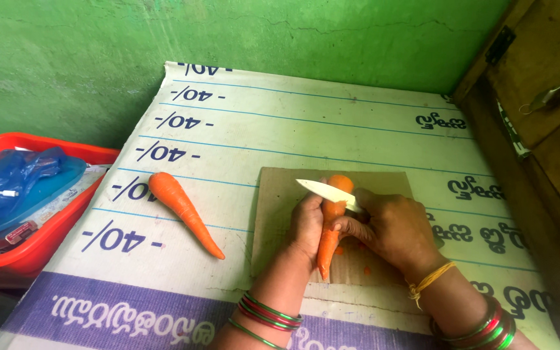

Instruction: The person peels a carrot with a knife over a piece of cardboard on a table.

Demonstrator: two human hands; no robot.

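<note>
Head view, left hand gripping carrot, right hand angling knife

White printed sheet (purple-edged), bearing cardboard piece; loose carrot

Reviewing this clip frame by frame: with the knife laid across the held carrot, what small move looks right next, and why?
Probably draw the white knife along the carrot, away from the left hand. The right hand holds the blade against the carrot's upper part over the cardboard board, where orange scraps already lie.
</note>
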